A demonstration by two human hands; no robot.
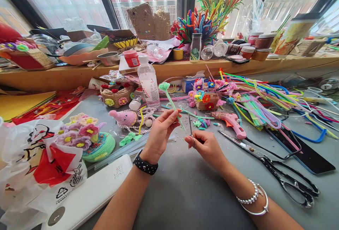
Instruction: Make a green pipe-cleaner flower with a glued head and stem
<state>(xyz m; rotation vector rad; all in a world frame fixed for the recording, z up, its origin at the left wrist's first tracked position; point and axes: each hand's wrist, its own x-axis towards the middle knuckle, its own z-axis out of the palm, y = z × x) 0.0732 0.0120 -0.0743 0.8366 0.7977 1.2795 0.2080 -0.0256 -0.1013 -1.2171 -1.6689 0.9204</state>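
Left hand [159, 133] pinches the green flower stem [170, 100]; right hand [207, 147] grips a thin metal tool [190, 127], just left of the glue gun [232, 121].

Tilted green flower stem [171, 102], metal tool [190, 126]

Left hand [160, 131]: raised, palm turned inward, thumb and fingertips pinched together (closed tight).
Right hand [206, 147]: lower, knuckles up, fingers curled closed.
Forearms: bare, both angling in from the bottom edge, hands near but apart.
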